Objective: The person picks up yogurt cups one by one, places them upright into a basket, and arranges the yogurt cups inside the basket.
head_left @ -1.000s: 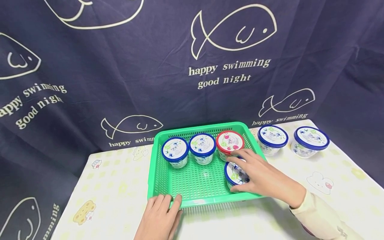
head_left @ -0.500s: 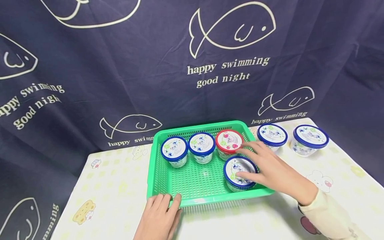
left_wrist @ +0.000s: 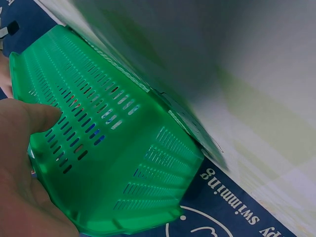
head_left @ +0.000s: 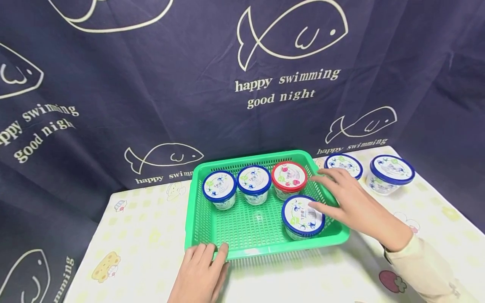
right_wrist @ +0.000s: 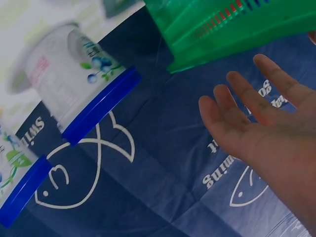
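Note:
My left hand [head_left: 201, 271] grips the near left rim of a green plastic basket [head_left: 273, 251]. In the left wrist view its thumb [left_wrist: 42, 116] presses the basket's slotted outer wall [left_wrist: 113, 143]. Inside, two blue-lidded tubs [head_left: 219, 186] [head_left: 254, 180] and a red-lidded tub [head_left: 289, 176] form a back row. Another blue-lidded tub [head_left: 303, 215] stands upright at the basket's near right. Over the right rim hovers my right hand [head_left: 354, 202], fingers spread and holding nothing, its thumb beside that tub's lid. The right wrist view shows the same hand [right_wrist: 266, 123] with loosely extended fingers.
Two more blue-lidded tubs [head_left: 344, 163] [head_left: 392, 170] stand on the table right of the basket, the nearer partly behind my right hand. A patterned pale cloth [head_left: 144, 248] covers the table. A dark blue fish-print curtain [head_left: 212, 105] hangs behind.
My right hand has let go of the blue-lidded tub at the near right and moved right, off its lid. The left hand keeps its hold on the basket.

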Motion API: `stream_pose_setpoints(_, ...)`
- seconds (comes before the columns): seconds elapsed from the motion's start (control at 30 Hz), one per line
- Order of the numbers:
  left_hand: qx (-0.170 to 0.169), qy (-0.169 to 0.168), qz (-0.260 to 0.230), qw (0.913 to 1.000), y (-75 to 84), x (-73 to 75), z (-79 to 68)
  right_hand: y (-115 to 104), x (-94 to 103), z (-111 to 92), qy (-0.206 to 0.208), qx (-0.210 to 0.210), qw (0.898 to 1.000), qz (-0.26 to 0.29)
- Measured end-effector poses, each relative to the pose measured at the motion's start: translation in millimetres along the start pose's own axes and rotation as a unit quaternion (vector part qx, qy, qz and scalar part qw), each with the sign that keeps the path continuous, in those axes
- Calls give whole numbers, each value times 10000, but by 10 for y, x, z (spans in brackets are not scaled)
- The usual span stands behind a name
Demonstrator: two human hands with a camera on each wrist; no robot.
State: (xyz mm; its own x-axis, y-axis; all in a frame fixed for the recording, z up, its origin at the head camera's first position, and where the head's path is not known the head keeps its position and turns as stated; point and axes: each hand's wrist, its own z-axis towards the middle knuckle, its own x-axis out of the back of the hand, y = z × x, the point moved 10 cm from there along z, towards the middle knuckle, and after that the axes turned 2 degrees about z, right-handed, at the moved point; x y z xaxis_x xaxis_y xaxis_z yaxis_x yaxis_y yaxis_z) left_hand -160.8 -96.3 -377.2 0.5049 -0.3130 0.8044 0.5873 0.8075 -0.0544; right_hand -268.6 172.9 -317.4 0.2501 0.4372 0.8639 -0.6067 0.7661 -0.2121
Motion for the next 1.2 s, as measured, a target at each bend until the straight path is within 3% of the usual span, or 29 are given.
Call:
stream_pose_setpoints(0.3, -86, 156, 53, 9998, -2, 23, 25, 224, 102, -32, 82, -419, 9990, -142)
stream_pose_setpoints(0.67, -29, 137, 25, 9999, -7, 31, 11, 449, 217, -92, 312, -629, 9970, -318)
stream_pose_setpoints(1.2, -17, 68, -13, 10000, 12, 27, 12, 685, 165, -184, 320, -845, 9953, -344)
